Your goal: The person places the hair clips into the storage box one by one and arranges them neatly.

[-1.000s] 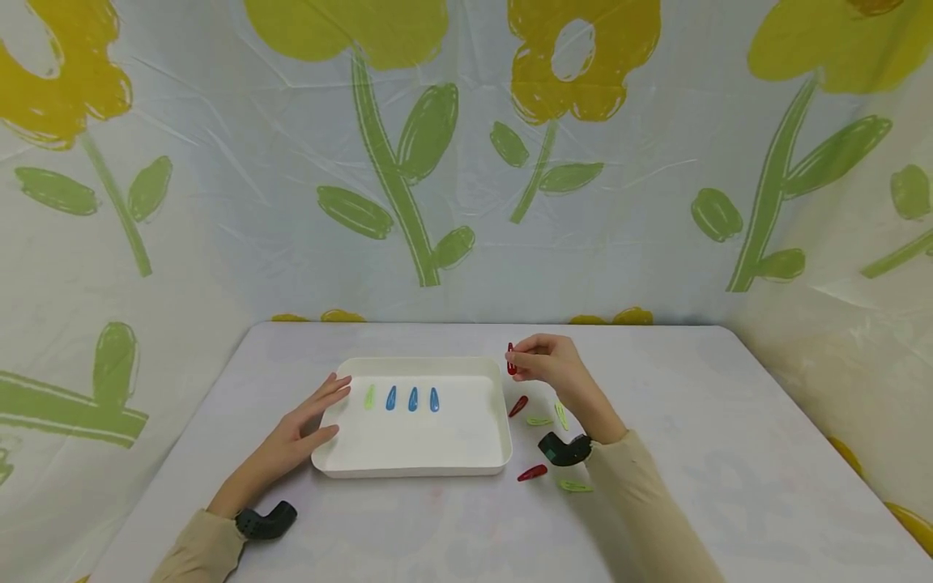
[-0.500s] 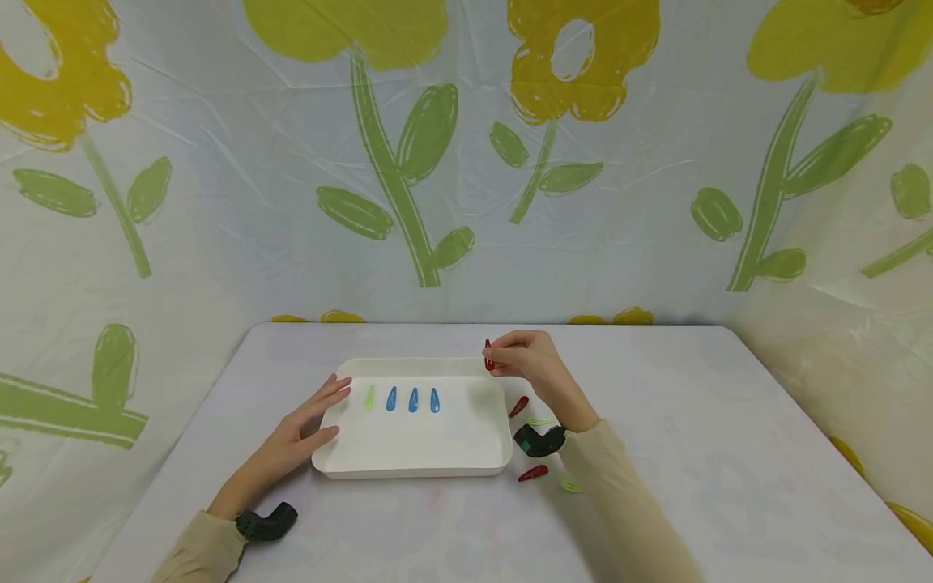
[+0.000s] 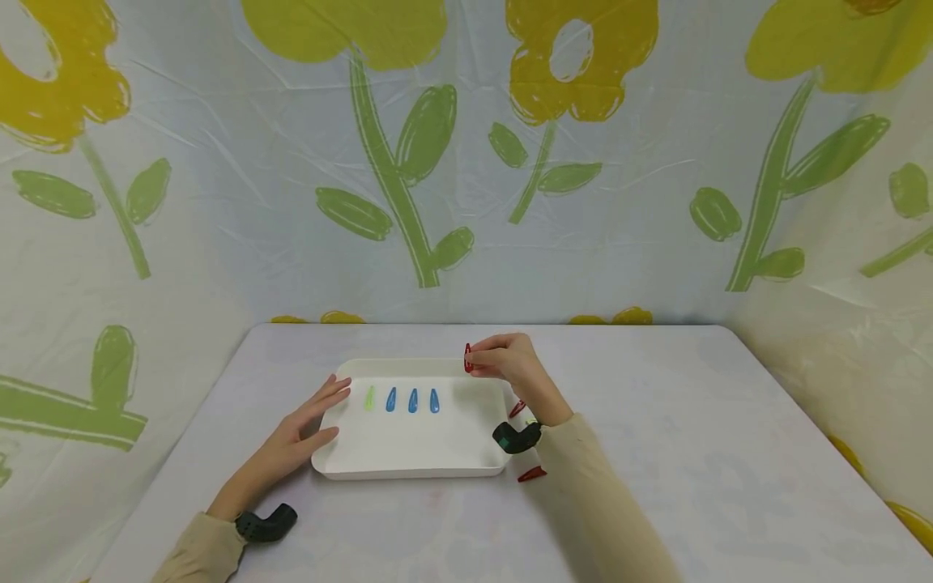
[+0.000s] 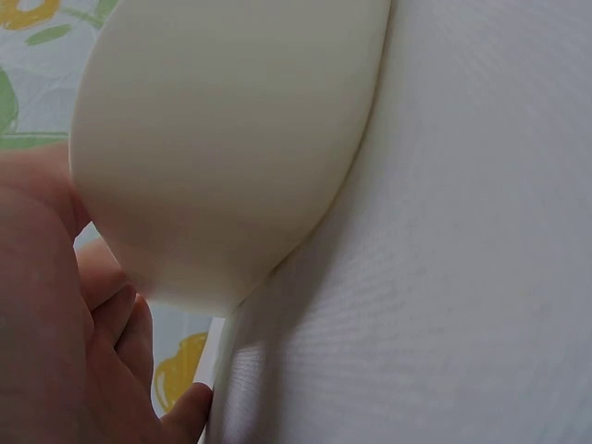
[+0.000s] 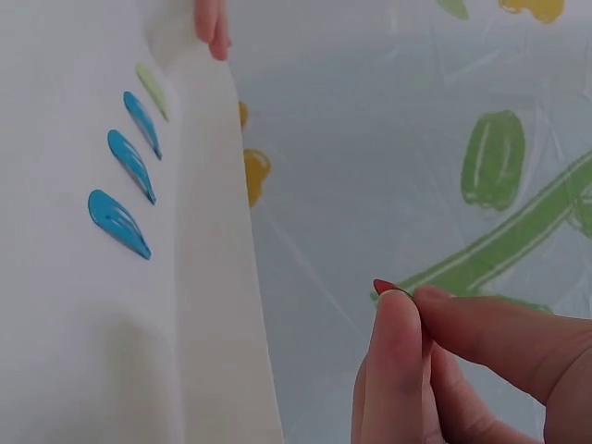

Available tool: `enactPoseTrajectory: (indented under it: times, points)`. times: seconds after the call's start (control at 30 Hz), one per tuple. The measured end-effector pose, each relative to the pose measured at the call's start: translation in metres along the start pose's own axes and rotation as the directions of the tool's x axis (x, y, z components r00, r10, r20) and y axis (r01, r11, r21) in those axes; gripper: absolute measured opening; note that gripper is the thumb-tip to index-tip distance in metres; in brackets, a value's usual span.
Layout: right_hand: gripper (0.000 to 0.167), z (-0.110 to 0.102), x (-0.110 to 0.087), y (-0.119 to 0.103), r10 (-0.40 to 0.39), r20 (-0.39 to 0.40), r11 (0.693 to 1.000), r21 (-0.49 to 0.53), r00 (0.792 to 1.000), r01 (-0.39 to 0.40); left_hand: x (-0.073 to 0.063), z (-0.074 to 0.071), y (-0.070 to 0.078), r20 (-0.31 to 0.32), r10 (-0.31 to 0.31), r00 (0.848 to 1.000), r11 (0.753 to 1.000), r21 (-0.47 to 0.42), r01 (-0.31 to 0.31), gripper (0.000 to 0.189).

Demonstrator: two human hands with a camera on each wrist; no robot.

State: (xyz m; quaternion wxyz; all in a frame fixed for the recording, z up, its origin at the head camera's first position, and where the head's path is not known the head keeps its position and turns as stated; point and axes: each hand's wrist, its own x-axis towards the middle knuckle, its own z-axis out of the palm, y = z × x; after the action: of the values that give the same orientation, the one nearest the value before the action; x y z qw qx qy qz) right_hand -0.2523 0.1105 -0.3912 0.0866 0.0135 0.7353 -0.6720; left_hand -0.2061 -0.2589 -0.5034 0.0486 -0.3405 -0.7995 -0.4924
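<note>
My right hand (image 3: 516,363) pinches a red snap hair clip (image 3: 468,358) between thumb and fingers, held upright above the far right part of the white tray (image 3: 415,453). In the right wrist view only the tip of that red clip (image 5: 382,285) shows past the fingertips. Inside the tray lie a light green hair clip (image 3: 369,397) and three blue hair clips (image 3: 413,400), side by side in a row. My left hand (image 3: 306,425) rests at the tray's left edge with fingers spread; the left wrist view has it against the tray wall (image 4: 231,157).
Right of the tray, a red clip (image 3: 532,474) lies on the white table (image 3: 729,453) near the front corner. Another red clip (image 3: 517,408) is partly covered by my right wrist, with a bit of green beside it. A flower-print sheet (image 3: 619,243) stands behind the table.
My right hand has carried the red hair clip leftward, from beside the tray's right edge to over its far right part. The left hand and the row of clips have stayed put.
</note>
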Motion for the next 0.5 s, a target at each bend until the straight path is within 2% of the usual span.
enactPoseTrajectory:
  times: [0.2,0.5]
  points:
    - [0.016,0.008,0.007,0.007,0.038,-0.002,0.998,0.042,0.999,-0.038,0.000,0.000,0.001,0.002,-0.006,1.000,1.000,-0.004,0.006,0.059]
    - [0.017,0.018,0.013,0.014,0.090,-0.026,0.996,0.011,0.996,-0.090,0.000,0.000,0.004,0.004,-0.016,1.000,1.000,-0.006,0.016,0.059]
